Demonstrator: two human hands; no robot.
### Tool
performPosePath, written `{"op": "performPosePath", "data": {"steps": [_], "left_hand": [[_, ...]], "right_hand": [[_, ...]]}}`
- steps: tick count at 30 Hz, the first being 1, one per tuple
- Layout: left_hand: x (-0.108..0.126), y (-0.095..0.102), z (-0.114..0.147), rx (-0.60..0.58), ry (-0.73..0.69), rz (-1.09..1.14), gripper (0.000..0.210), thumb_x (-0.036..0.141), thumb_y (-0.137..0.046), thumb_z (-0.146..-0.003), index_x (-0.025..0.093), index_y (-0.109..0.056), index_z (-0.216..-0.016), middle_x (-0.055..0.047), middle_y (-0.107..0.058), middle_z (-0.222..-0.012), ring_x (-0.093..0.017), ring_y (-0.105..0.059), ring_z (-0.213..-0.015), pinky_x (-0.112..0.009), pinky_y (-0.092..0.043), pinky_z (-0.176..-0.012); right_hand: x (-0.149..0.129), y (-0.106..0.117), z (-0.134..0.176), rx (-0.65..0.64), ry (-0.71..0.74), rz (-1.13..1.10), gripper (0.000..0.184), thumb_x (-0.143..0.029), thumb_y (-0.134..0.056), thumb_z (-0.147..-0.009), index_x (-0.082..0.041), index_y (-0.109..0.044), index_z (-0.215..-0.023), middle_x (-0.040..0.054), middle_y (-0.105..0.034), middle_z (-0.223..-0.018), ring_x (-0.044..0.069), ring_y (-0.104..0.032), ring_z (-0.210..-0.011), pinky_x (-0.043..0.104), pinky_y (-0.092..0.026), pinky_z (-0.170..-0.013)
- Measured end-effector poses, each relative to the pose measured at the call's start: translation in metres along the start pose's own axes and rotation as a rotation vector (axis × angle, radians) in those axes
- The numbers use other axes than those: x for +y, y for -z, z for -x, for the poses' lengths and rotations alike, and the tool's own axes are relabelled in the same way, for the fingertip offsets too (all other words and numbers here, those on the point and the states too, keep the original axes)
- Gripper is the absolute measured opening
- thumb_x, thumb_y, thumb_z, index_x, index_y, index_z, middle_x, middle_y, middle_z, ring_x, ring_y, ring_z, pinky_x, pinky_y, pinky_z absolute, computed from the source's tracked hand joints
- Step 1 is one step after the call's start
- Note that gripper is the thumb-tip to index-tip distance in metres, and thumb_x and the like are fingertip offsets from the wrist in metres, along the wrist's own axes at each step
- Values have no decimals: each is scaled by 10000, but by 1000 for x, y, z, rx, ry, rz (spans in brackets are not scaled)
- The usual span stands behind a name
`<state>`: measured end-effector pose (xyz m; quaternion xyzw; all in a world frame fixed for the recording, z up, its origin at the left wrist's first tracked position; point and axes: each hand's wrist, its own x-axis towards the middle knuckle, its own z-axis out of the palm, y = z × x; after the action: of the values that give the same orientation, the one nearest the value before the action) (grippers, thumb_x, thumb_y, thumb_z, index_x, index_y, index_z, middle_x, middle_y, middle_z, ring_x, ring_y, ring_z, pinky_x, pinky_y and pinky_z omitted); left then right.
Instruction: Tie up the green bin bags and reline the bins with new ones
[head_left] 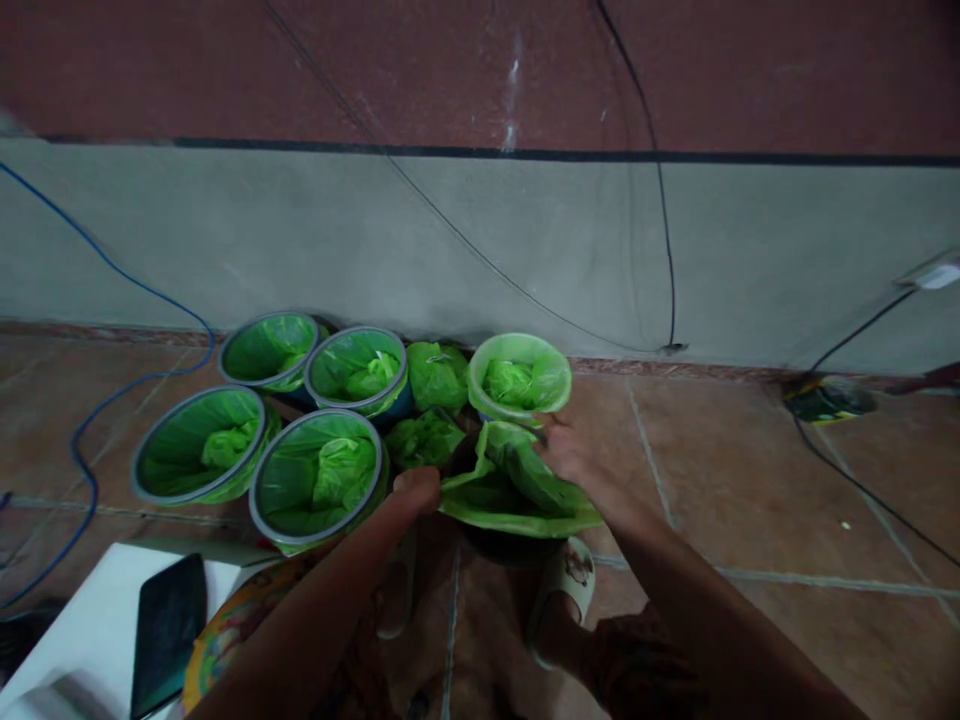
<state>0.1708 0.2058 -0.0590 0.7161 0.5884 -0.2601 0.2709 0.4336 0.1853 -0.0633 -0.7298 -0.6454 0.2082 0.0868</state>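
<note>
Both hands gripped one green bag point(517, 490) on the floor: left hand point(417, 492) pinching its near-left edge, right hand point(570, 455) its far-right edge. Lined bins point(315, 475) stood just left; no legible writing

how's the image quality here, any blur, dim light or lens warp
Head view: dim, soft light with no hard shadows; the wall's dark stripe bows, so wide-lens warp; forearms at the bottom edge look soft; the green bag between left hand and right hand stays readable.
</note>
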Motion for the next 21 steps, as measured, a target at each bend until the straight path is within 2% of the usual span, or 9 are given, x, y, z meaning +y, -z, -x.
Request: {"op": "performPosePath", "data": {"steps": [2,4,8,10,13,15,16,18,21], "left_hand": [[0,1,1,-4,-9,-20,304,180,-645,-736,132,-730,-1024,-225,-706,-1091,-343,-656,-1079,-403,-532,-863],[0,4,3,-3,-31,-29,308,148,-639,-730,124,-722,-1026,-223,-702,-1099,-346,-649,-1090,-413,-527,-873],[4,13,13,20,-71,-29,367,136,-664,-702,106,-690,-1067,-219,-682,-1136,-360,-629,-1112,-440,-514,-893],[12,15,22,107,-119,-1,470,197,-713,-681,105,-647,-1137,-209,-649,-1194,-360,-597,-1150,-433,-496,-924],[38,9,32,312,-174,139,644,400,-713,-719,108,-545,-1268,-194,-585,-1280,-337,-547,-1197,-402,-447,-988],[60,-1,31,417,-135,242,726,474,-672,-751,120,-464,-1349,-193,-543,-1333,-322,-533,-1209,-398,-424,-1005],[69,-6,28,463,-101,272,738,458,-665,-763,126,-429,-1379,-189,-540,-1337,-317,-533,-1208,-404,-418,-1004],[81,-15,19,522,-29,324,607,351,-607,-825,135,-439,-1367,-171,-596,-1265,-289,-568,-1164,-396,-414,-988],[78,-20,2,501,8,420,310,210,-452,-904,161,-590,-1178,-121,-701,-1033,-237,-650,-1020,-335,-438,-898]], "right_hand": [[-16,-14,-20,15,155,95,579,-161,-606,-793,-156,-526,-1366,149,-503,-1394,279,-514,-1223,350,-396,-1047],[-25,-26,-33,19,266,155,510,-136,-587,-802,-168,-578,-1311,138,-471,-1419,290,-468,-1254,380,-362,-1069],[-30,-36,-43,68,265,143,221,-168,-515,-865,-166,-708,-973,139,-534,-1334,271,-496,-1181,380,-376,-1020],[-32,-36,-43,79,270,109,200,-172,-492,-875,-169,-692,-878,130,-602,-1224,237,-542,-1097,339,-387,-979],[-38,-34,-38,60,271,78,206,-189,-455,-893,-176,-659,-918,75,-682,-923,185,-606,-859,276,-421,-808],[-41,-34,-34,49,239,60,219,-231,-434,-915,-181,-644,-952,41,-673,-788,168,-605,-736,258,-405,-705],[-42,-34,-32,46,222,42,225,-250,-427,-923,-186,-640,-959,32,-670,-764,162,-602,-706,253,-393,-677],[-41,-32,-30,52,187,1,228,-271,-423,-926,-195,-636,-954,23,-670,-750,154,-599,-676,247,-382,-655],[-29,-25,-30,78,139,-58,234,-306,-436,-911,-200,-642,-940,26,-679,-758,163,-611,-686,247,-395,-656]]}}
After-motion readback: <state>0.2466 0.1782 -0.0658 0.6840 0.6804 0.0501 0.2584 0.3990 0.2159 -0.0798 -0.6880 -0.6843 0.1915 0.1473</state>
